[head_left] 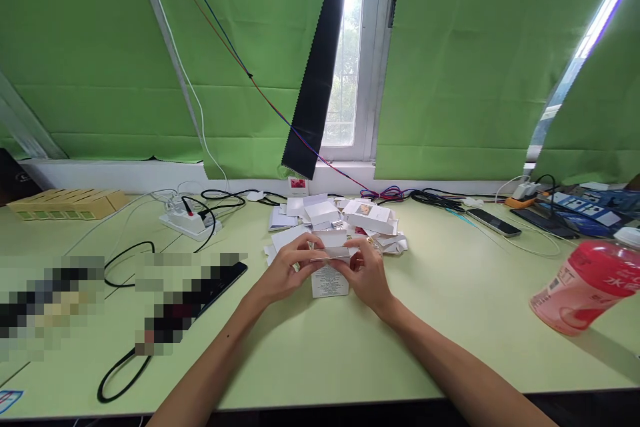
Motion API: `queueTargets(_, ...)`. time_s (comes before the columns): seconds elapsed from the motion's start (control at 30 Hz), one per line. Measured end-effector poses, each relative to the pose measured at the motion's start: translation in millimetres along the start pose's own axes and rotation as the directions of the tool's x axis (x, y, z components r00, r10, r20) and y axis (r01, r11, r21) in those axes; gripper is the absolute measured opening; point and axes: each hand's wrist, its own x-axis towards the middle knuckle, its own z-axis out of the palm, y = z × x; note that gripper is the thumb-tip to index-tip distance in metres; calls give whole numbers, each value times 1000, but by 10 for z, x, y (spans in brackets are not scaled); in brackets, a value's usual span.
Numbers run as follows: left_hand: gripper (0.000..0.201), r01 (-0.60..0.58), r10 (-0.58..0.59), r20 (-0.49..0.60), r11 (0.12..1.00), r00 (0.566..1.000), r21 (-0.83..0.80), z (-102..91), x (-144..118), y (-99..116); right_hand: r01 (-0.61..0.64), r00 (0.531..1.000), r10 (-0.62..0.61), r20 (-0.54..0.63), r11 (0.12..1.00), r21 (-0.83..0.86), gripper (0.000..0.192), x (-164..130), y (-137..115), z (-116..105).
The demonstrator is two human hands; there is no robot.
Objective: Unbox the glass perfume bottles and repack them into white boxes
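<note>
Standing upright on the table (450,320), small white box (330,278) has its long axis vertical, open top up. Left hand (289,271) and right hand (369,271) pinch its top flaps between narrow fingertips.

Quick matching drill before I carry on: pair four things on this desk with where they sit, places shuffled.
1. small white box
2. pink bottle
3. power strip
4. pile of flat cartons

A. far left, cables plugged in
B. right edge, tilted
C. between left hand and right hand
D. behind the hands, centre

Pairs: 1-C, 2-B, 3-A, 4-D
</note>
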Motion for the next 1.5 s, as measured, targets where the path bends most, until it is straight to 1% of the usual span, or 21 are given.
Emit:
queueTargets(0.13, 22, 19, -19, 13, 1000, 1000, -17, -3, 0, 31, -9, 999, 9, 31, 1000, 23, 26, 2, 5, 6)
queueTargets(0.33, 17, 32, -33, -16, 998, 999, -50, 22, -6, 57, 3, 999, -5, 32, 998, 60, 22, 11, -53, -2)
queueTargets(0.43, 17, 36, -39, -37, 997, 999, -68, 42, -6, 67, -3, 999, 0, 46, 997, 74, 25, 21, -74, -21)
queueTargets(0.5, 16, 45, -49, -49, 995, 998, -84, 58, -8, 66, -23, 997, 15, 77, 994, 111, 32, 26, -72, -37)
queueTargets(0.57, 14, 49, -56, -68, 994, 996, -97, 76, -14, 57, -88, 991, 67, 120, 980, 178, 46, 32, -61, -49)
queueTargets(0.63, 14, 43, -52, -89, 994, 995, -103, 95, -24, 37, -194, 975, 158, 156, 949, 249, 59, 40, -51, -55)
queueTargets(0.7, 13, 34, -45, -107, 994, 993, -101, 112, -35, 13, -290, 954, 249, 165, 909, 301, 65, 54, -51, -57)
queueTargets(0.73, 13, 32, -43, -114, 995, 993, -98, 119, -40, 1, -321, 945, 280, 167, 891, 320, 66, 62, -57, -57)
queueTargets(0.83, 12, 20, -32, -131, 995, 991, -94, 137, -47, -24, -363, 931, 317, 181, 863, 351, 59, 91, -90, -61)
queueTargets(1.03, 16, -20, 0, -165, 993, 986, -115, 148, -41, -8, -377, 924, 321, 210, 860, 343, 49, 137, -137, -91)
queueTargets(1.1, 22, -23, 4, -167, 994, 986, -111, 147, -43, 1, -384, 921, 323, 218, 848, 365, 46, 145, -134, -97)
queueTargets(1.23, 41, -44, 24, -189, 994, 982, -102, 151, -47, 3, -404, 914, 339, 225, 820, 406, 39, 165, -136, -102)
queueTargets(1.4, 57, -67, 41, -260, 994, 965, -90, 163, -31, 5, -419, 907, 355, 227, 812, 406, 36, 235, -180, -162)
queueTargets(1.5, 61, -71, 20, -268, 981, 963, -181, 184, -31, -22, -434, 897, 352, 267, 813, 388, 35, 312, -240, -262)
